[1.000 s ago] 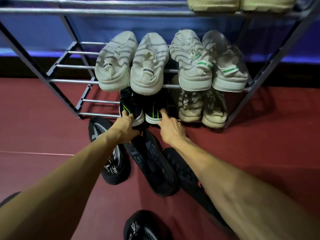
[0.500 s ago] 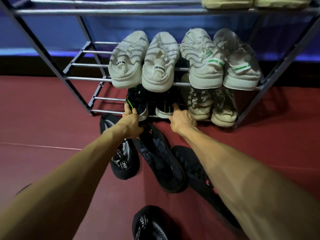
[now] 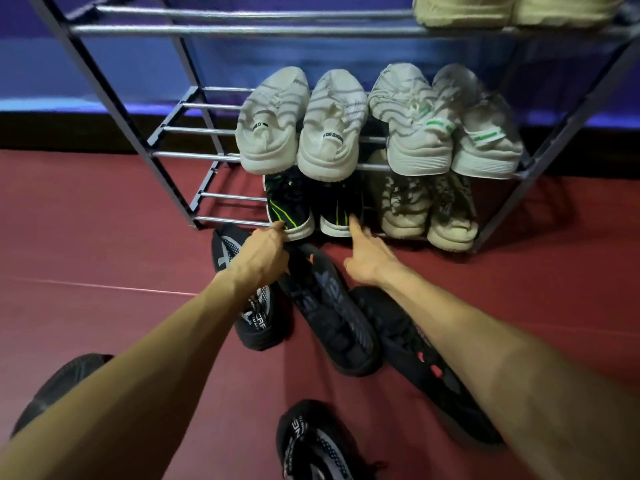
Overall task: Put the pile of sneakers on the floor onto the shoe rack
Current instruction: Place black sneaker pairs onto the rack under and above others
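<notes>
Black-and-green sneaker pair (image 3: pixel 313 206) sits on bottom tier of shoe rack (image 3: pixel 166 129); left hand (image 3: pixel 263 258) curled, fingers pinching heel of left shoe; right hand (image 3: pixel 367 258) loosely open, index finger touching heel of right shoe, holding nothing; beige pair (image 3: pixel 429 211) beside on same tier; four white sneakers (image 3: pixel 377 123) on middle tier; black sneakers (image 3: pixel 329 317) on red floor (image 3: pixel 86 220) under arms.

On the shoe rack (image 3: pixel 173 155), bottom tier, the left hand (image 3: pixel 261 256) grips a black-green sneaker's (image 3: pixel 289 206) heel; the right hand (image 3: pixel 369 256) fingers its mate (image 3: pixel 341 211).
</notes>
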Available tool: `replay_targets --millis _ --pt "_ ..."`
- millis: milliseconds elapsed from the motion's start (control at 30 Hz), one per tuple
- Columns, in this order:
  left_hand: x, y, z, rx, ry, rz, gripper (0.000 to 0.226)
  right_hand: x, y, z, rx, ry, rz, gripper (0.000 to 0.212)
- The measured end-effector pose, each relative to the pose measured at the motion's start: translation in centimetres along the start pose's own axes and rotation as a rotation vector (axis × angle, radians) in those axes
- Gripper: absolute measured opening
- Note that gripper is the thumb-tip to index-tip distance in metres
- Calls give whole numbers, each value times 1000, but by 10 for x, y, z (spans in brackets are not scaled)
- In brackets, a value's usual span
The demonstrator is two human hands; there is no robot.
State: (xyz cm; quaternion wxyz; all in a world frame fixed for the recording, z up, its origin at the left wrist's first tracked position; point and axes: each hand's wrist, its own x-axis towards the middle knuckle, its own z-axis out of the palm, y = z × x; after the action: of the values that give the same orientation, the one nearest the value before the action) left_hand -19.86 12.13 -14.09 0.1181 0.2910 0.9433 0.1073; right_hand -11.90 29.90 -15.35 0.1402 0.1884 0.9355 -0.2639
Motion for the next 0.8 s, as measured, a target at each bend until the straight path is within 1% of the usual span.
replay_targets --millis 67,100,167,200,233,267,367,433,500,533,600,633,667,700,733,767,800 --pt "0 6 1 -50 105 -8 30 -1 -3 0 -31 22 -66 86" --pt "0 11 3 -69 112 2 33 0 -4 -1 -60 9 -77 85" --pt "2 19 4 -64 42 44 56 4 -6 -2 -123 -36 -54 85" --pt "4 19 3 -19 -6 47 67 8 -6 -1 -137 -66 -32 87" --pt "8 17 2 30 -37 36 73 11 -8 -1 -142 -93 -9 89" --pt "12 14 -1 67 -52 24 73 14 -9 -1 -139 -114 11 90" --pt "18 3 -11 161 -70 -9 56 21 -12 -2 -58 -159 54 94" --pt "23 -1 -13 244 -142 12 53 19 -10 -3 -13 -173 61 96" --pt "28 5 -15 242 -192 -31 50 14 -6 -8 3 -189 49 94" --pt "29 8 -17 267 -231 -50 52 11 -6 -12 4 -200 43 92" --pt "24 10 -19 240 -282 -13 63 5 -6 -21 8 -206 58 90" --pt "15 9 -21 157 -256 -20 67 2 -7 -23 19 -192 79 89" --pt "0 5 -23 34 -188 -42 68 -1 -7 -23 29 -156 93 89" --pt "-19 -3 -24 -66 -90 -28 62 -5 -7 -17 37 -91 88 89" --pt "-38 -12 -21 -104 -1 -19 50 -12 -6 -7 47 2 77 86" --pt "-59 -23 -18 -88 64 -49 37 -20 -7 4 53 97 61 79" --pt "-80 -35 -13 -58 93 -104 27 -29 -9 16 44 174 46 68"
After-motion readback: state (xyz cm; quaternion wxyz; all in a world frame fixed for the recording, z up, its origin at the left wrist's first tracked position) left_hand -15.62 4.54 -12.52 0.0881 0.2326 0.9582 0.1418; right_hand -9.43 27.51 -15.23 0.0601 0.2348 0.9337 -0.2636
